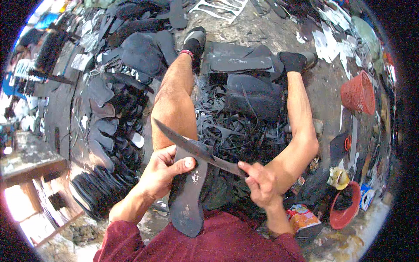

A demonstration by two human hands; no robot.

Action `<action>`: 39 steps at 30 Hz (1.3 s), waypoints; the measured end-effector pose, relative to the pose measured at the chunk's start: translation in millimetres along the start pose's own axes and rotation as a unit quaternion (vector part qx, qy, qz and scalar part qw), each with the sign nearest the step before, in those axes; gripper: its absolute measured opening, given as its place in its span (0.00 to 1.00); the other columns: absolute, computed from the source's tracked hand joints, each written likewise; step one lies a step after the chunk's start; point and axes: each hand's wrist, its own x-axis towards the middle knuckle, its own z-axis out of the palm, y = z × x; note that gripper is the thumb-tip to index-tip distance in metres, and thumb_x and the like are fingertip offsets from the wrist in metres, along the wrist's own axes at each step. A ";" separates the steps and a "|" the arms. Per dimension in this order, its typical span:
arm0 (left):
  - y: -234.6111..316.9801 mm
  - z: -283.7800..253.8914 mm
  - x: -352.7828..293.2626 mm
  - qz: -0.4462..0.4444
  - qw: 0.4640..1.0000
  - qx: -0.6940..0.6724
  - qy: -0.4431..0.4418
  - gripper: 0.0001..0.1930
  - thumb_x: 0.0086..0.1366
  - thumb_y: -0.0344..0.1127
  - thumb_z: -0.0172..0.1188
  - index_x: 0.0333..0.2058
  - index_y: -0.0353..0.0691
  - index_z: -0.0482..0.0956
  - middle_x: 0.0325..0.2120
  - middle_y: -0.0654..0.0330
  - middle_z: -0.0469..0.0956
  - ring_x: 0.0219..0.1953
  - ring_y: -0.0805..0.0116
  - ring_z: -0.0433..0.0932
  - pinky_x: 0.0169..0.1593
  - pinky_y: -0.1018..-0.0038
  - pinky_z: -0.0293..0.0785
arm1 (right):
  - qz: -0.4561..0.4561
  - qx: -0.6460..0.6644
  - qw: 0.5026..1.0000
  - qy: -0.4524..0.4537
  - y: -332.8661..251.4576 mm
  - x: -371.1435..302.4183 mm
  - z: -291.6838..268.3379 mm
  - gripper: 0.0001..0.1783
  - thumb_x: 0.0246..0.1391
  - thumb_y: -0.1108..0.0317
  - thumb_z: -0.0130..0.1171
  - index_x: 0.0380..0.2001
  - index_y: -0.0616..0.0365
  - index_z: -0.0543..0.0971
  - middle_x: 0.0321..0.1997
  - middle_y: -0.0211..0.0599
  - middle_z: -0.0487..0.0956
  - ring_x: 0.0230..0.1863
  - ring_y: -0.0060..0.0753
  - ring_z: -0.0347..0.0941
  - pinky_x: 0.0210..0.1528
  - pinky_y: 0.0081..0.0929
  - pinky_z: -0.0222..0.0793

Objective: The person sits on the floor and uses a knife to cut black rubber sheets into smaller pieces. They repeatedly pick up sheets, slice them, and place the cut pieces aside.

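My left hand (160, 172) grips a black shoe sole (187, 212) at its narrow middle, thumb on top. One rounded end of the sole rests against my maroon shirt. Closed around the handle end of a long dark knife (187, 143) is my right hand (263, 182). The blade crosses the sole's far part and its pointed tip reaches past the left edge, over my left knee. Whether the edge is cutting into the rubber cannot be made out. Between my legs lies a heap of thin black rubber strips (222, 126).
Black rubber sheets (244, 64) lie between my feet, with a black block (253, 96) nearer. Stacked soles (98, 187) and piled dark pieces (104, 135) stand at left. A red basket (358, 92), a red bucket (335, 214) and a shiny orange packet (303, 217) are at right.
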 end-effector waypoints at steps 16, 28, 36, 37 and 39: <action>8.1 -37.0 21.8 -0.128 0.939 -0.027 -0.319 0.30 0.70 0.53 0.54 0.63 0.39 0.69 0.48 0.45 0.80 0.49 0.59 0.80 0.51 0.68 0.77 | 0.124 0.172 0.924 -0.317 -20.3 118.2 -84.4 0.19 0.69 0.65 0.47 0.59 0.55 0.76 0.28 0.26 0.78 0.24 0.15 0.67 0.30 0.15 0.66; 4.5 115.9 54.0 0.192 0.972 -0.132 -0.037 0.32 0.56 0.27 0.67 0.58 0.38 0.64 0.48 0.55 0.76 0.51 0.61 0.76 0.54 0.62 0.75 | 0.099 0.375 0.893 0.227 -48.8 17.2 -25.7 0.25 0.70 0.67 0.45 0.66 0.63 0.64 0.31 0.32 0.77 0.27 0.16 0.65 0.30 0.15 0.64; -6.6 106.5 51.1 0.158 0.975 -0.156 0.027 0.25 0.60 0.27 0.63 0.55 0.38 0.67 0.48 0.60 0.75 0.51 0.66 0.77 0.55 0.65 0.77 | 0.127 0.052 0.958 0.251 -9.2 -94.0 20.1 0.18 0.65 0.68 0.49 0.54 0.65 0.77 0.31 0.49 0.78 0.29 0.45 0.76 0.34 0.34 0.71; -8.9 105.4 50.3 0.150 0.977 -0.147 0.021 0.25 0.59 0.27 0.63 0.55 0.37 0.67 0.48 0.59 0.75 0.50 0.65 0.77 0.54 0.65 0.77 | 0.132 0.050 0.960 0.242 -7.2 -99.5 18.8 0.18 0.65 0.68 0.50 0.54 0.64 0.77 0.30 0.49 0.78 0.29 0.45 0.75 0.33 0.35 0.71; -11.9 103.2 48.6 0.160 0.978 -0.131 0.034 0.25 0.58 0.27 0.63 0.55 0.37 0.67 0.47 0.59 0.75 0.50 0.65 0.77 0.54 0.65 0.77 | 0.140 0.046 0.963 0.224 -8.9 -105.9 15.1 0.17 0.64 0.67 0.51 0.53 0.62 0.78 0.29 0.47 0.77 0.28 0.46 0.75 0.32 0.36 0.71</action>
